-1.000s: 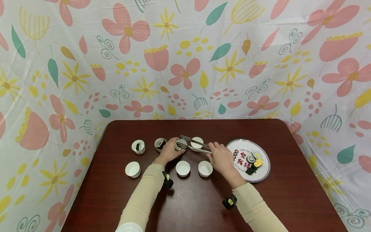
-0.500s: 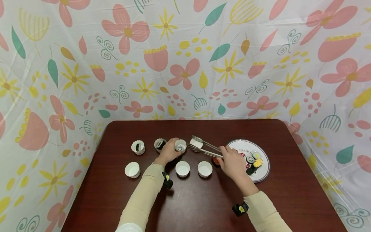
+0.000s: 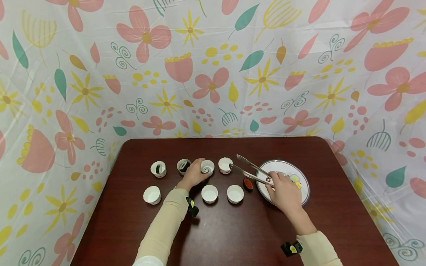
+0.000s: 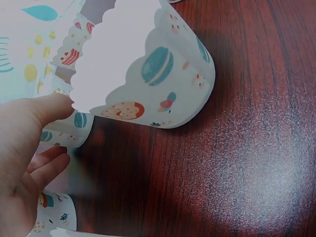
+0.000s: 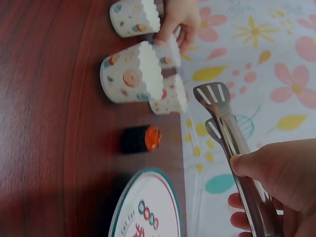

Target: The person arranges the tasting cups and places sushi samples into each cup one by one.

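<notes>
My left hand (image 3: pixel 194 173) holds a white paper baking cup (image 3: pixel 207 168) by its side, thumb and fingers at its wall. A small sushi roll shows inside that cup. In the left wrist view the left thumb (image 4: pixel 57 106) lies at a scalloped rim. My right hand (image 3: pixel 287 193) grips metal tongs (image 3: pixel 253 173), their slotted tips apart with nothing between them. The tongs reach over the round plate's (image 3: pixel 283 162) left part. On the table left of the plate lies a sushi piece with orange roe (image 3: pixel 247 184), also seen in the right wrist view as a dark roll (image 5: pixel 138 139).
Two cups at the back left, a left one (image 3: pixel 158 169) and its neighbour (image 3: pixel 183 166), hold dark-wrapped sushi. Another cup (image 3: pixel 225 165) stands right of the held one. In front are several bare cups (image 3: pixel 209 194). Yellow-topped sushi (image 3: pixel 298 184) lies on the plate, partly hidden by my hand.
My right hand has moved right with the tongs, from over the held cup to over the plate. The roll in that cup and the roe sushi have come into sight. The left hand stays put.
</notes>
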A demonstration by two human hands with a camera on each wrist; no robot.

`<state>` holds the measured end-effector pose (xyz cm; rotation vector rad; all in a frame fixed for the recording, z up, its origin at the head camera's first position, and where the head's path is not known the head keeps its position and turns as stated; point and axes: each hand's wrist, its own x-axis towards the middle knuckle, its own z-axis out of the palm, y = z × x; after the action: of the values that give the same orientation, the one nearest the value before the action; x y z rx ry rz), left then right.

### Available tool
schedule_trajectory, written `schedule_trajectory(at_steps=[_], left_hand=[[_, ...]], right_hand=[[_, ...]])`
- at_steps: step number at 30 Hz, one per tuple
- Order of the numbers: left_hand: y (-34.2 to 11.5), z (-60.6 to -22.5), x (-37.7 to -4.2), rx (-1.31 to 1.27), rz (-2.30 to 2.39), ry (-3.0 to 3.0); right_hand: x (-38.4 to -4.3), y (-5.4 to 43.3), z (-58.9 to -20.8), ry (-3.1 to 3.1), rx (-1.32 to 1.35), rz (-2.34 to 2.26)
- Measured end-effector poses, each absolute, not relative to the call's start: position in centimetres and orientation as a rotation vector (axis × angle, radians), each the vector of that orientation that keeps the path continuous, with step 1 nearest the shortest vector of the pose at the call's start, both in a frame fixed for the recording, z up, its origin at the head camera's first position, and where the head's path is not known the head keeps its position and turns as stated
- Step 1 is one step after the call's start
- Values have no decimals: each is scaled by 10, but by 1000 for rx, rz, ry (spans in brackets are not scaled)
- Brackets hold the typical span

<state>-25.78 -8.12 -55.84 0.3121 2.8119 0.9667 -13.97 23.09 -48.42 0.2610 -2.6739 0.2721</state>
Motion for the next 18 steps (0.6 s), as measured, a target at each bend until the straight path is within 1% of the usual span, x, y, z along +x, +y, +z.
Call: schedule_trajectory(at_steps=[18], left_hand=[[-82,-558,-258,301,956,2806]], right_hand=[[-100,299,-476,-2775,-36,322]])
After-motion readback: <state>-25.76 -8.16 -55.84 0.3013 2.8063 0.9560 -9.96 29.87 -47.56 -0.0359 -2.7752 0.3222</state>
